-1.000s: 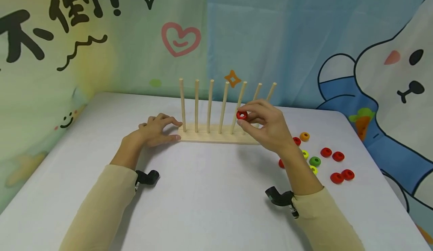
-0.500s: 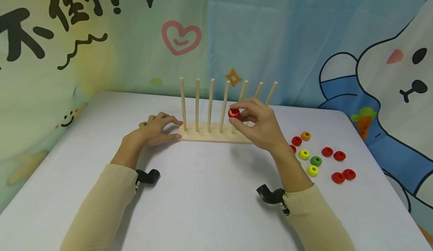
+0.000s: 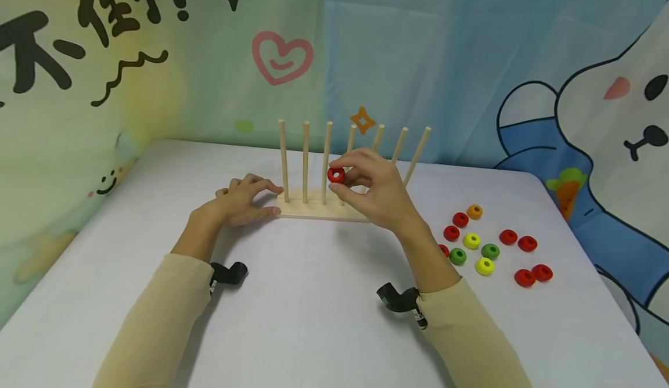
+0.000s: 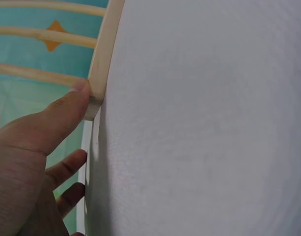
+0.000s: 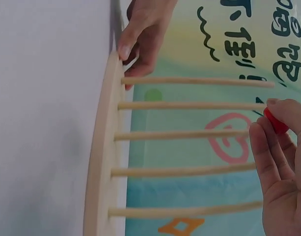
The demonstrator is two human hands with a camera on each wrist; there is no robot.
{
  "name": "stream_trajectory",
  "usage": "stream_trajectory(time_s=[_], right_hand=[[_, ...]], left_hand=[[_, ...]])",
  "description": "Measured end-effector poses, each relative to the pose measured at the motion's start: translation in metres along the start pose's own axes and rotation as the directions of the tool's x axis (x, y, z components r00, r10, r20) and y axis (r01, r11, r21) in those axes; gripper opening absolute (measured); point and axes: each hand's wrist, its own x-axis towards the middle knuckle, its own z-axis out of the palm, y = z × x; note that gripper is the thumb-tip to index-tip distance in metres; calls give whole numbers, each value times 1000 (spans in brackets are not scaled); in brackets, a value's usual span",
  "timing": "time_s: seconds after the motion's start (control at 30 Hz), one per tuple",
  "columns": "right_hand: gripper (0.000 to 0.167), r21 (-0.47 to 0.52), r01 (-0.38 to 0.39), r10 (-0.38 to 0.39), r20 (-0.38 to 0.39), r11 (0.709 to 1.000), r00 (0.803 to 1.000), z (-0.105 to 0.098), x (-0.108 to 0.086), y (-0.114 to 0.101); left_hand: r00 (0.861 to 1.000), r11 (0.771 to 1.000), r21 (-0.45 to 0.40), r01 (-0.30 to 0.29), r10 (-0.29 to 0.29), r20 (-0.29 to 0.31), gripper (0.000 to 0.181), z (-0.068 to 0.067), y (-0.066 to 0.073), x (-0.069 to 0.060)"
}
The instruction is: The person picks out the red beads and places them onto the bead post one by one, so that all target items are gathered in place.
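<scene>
A wooden base (image 3: 308,209) with a row of several upright pegs stands towards the back of the table. At its left end, my left hand (image 3: 240,202) grips the base between thumb and a finger; the left wrist view shows the thumb of this hand (image 4: 37,142) on the corner of the base (image 4: 102,54). My right hand (image 3: 376,193) pinches a red bead (image 3: 331,179) between thumb and fingertips, in front of the pegs and beside the third from the left. In the right wrist view the bead (image 5: 276,123) is near the peg tips, not on a peg.
Loose beads lie on the table right of my right forearm: several red, two green (image 3: 490,251), two yellow (image 3: 484,266) and one orange (image 3: 474,211). A printed cloth (image 3: 397,39) hangs behind the table (image 3: 292,306).
My right hand has moved left along the pegs with the red bead, uncovering more loose beads and the rightmost pegs. The left hand stays at the base.
</scene>
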Motion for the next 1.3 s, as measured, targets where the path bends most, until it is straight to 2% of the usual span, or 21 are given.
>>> stream_trajectory(time_s=[0.47, 0.63, 0.93, 1.3], right_hand=[[33, 112, 24, -21, -32, 993, 999, 24, 24, -10], [32, 109, 9, -7, -21, 994, 1000, 28, 29, -12], [32, 58, 24, -23, -30, 998, 999, 31, 42, -14], [30, 118, 31, -24, -60, 993, 998, 40, 50, -12]], left_hand=[[1000, 1000, -11, 19, -20, -6, 59, -1, 0, -1], [1000, 1000, 0, 19, -19, -8, 60, 0, 0, 0], [1000, 1000, 1, 24, -24, -10, 63, -3, 0, 0], [1000, 1000, -7, 10, -10, -1, 63, 0, -2, 1]])
